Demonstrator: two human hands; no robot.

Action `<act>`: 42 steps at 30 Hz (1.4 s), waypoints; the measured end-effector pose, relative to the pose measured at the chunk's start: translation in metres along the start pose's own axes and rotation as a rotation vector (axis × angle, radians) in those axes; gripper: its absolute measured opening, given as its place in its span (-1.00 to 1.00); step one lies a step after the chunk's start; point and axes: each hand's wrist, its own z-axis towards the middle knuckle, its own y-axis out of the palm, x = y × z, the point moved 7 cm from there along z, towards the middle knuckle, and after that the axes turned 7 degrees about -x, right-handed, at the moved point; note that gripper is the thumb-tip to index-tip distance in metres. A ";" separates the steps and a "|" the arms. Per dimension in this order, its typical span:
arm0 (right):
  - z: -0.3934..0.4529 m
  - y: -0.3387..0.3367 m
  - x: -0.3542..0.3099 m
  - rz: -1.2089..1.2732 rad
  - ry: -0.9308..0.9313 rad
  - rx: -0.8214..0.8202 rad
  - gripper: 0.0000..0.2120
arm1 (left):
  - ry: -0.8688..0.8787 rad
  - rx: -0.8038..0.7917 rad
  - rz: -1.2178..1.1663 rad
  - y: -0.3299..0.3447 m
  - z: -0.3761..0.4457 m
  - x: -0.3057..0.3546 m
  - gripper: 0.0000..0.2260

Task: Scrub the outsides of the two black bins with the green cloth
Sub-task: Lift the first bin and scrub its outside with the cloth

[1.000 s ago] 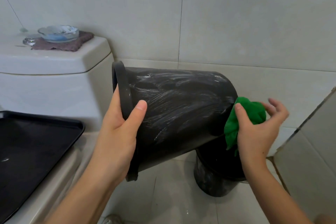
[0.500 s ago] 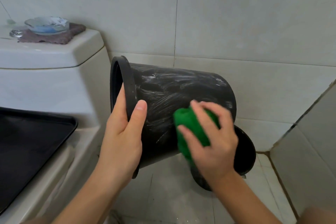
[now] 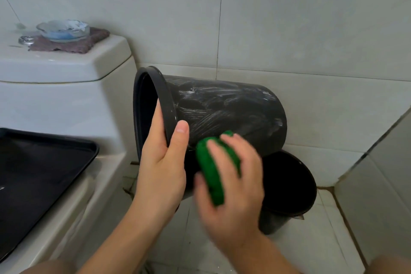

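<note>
Two grips: left hand (image 3: 162,169) clasps tilted bin (image 3: 222,115), right hand (image 3: 233,187) clutches green cloth (image 3: 211,171), hiding second bin (image 3: 289,184).

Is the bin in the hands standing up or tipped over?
Tipped sideways: the held bin has its open rim facing left, gripped by the left hand.

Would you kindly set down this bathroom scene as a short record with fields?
held bin: black bin on its side, soapy streaks on its outside
left hand: left hand grips the bin's rim, thumb on the outside
right hand: right hand presses the green cloth against the bin's side
second bin: second black bin upright on the floor, below and behind
nearby: toilet tank with a glass dish on a purple cloth; black tray at left
</note>
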 end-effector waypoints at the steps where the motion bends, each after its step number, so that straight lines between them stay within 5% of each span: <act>1: -0.006 0.005 -0.011 -0.020 -0.080 -0.040 -0.61 | -0.002 -0.007 0.001 0.000 -0.001 0.000 -0.57; 5: -0.002 0.001 0.019 -0.063 -0.141 -0.044 -0.62 | -0.019 -0.044 0.006 0.002 -0.003 -0.004 -0.57; 11: 0.026 -0.024 0.097 0.048 0.432 0.078 -0.63 | -0.062 -0.043 -0.052 0.001 -0.008 -0.009 -0.56; 21: 0.011 -0.008 0.002 -0.070 -0.173 -0.092 -0.78 | -0.108 -0.004 -0.133 0.003 -0.007 -0.012 -0.64; 28: 0.036 -0.024 0.092 0.007 0.488 -0.016 -0.71 | -0.069 -0.018 -0.088 0.008 -0.010 -0.006 -0.53; 34: 0.019 -0.009 -0.014 -0.002 -0.002 -0.039 -0.79 | -0.101 -0.003 -0.094 0.010 -0.011 -0.011 -0.56; 37: 0.024 -0.012 -0.001 -0.025 -0.114 -0.061 -0.79 | -0.108 -0.012 -0.145 0.006 -0.011 -0.012 -0.56; 42: 0.036 -0.026 0.098 0.015 0.463 -0.009 -0.78 | -0.079 -0.010 -0.089 -0.001 -0.013 -0.009 -0.54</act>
